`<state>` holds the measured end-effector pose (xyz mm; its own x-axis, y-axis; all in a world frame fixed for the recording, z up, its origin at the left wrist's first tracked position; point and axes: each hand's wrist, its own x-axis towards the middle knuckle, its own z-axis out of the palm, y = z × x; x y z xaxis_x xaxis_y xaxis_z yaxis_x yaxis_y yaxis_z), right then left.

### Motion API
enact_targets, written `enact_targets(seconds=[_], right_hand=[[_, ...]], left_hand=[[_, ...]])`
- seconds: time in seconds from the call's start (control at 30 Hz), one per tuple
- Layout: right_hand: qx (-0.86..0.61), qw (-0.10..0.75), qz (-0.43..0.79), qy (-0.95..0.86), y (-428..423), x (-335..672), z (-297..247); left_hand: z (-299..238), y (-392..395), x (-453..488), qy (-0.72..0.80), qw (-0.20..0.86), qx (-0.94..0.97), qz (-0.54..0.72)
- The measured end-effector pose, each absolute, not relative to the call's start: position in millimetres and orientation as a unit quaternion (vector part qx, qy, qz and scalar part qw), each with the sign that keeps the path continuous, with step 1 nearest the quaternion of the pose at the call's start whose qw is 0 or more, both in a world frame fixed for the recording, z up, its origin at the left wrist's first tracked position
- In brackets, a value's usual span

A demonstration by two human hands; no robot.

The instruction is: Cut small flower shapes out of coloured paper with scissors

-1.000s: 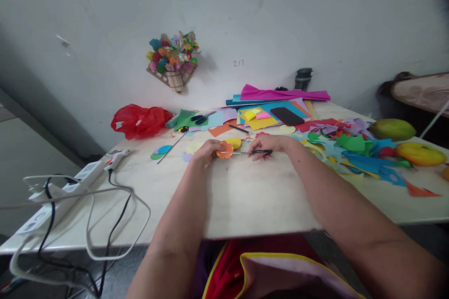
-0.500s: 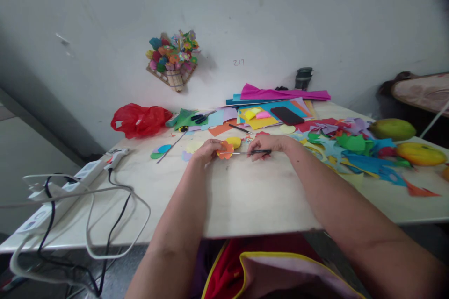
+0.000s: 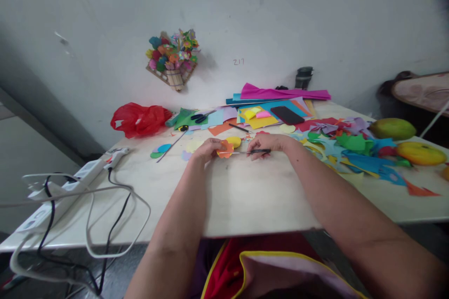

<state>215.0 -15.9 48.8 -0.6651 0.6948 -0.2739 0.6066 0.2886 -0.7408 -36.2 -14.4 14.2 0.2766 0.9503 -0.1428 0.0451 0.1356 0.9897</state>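
Flower (image 3: 226, 149), orange: pinched in left hand (image 3: 208, 149), at nine o'clock from scissors (image 3: 260, 151) gripped in right hand (image 3: 265, 141); apparently so that its edge is steadied.

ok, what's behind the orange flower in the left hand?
Part of a yellow paper piece shows past the upper right edge of the orange flower. The flower covers what's directly behind it, so whether the yellow piece touches the left hand can't be seen.

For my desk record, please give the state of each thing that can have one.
Orange scalloped paper flower, pinched in left fingers
Black-handled metal scissors, in right fingers, opening unclear
Red plastic bag, crumpled
Black rectangular phone, screen dark
White plastic power strip, partly occupied
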Motion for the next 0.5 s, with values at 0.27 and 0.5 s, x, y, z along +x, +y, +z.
enact_targets(seconds=[0.27, 0.5], right_hand=[[-0.404, 0.066, 0.434, -0.803, -15.0, 214.1, 47.2], [-0.405, 0.067, 0.431, -0.803, -13.5, 214.1, 46.2]], left_hand=[[15.5, -15.3, -36.6, 0.467, 0.581, 0.538, 0.394], [13.4, -12.4, -38.4, 0.456, 0.574, 0.549, 0.402]])
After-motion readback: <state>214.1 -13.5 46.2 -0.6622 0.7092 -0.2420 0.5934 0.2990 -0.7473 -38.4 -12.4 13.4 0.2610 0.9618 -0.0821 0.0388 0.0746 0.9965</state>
